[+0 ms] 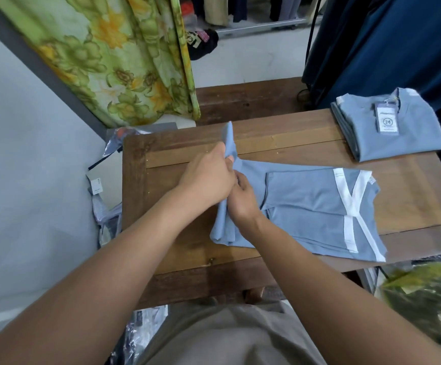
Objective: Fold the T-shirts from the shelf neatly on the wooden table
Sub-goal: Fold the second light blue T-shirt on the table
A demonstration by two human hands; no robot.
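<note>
Both my hands are clamped on the hem end of the T-shirt point(311, 204). My left hand point(209, 177) pinches a gathered fold and lifts it, so a corner of cloth pokes up above my knuckles. My right hand point(243, 200) touches it from the right, fingers curled into the cloth just below.

The wooden table point(161, 241) fills the middle of the view, with bare wood to the left of my hands and along its near edge. A flowered curtain point(114, 61) hangs past the far left corner and dark blue cloth point(398, 35) hangs by the far right one.

The T-shirt lies flat across the table's middle, sides folded in, its white-trimmed neck toward the right. Its lower right corner comes close to the table's near edge. A strip of bare wood runs between it and a stack of folded shirts point(404, 138) at the far right corner, well apart from my hands.

Plastic bags point(106, 219) lie just beside the table's left edge. A paper tag point(386, 119) rests on the top of the stack.
</note>
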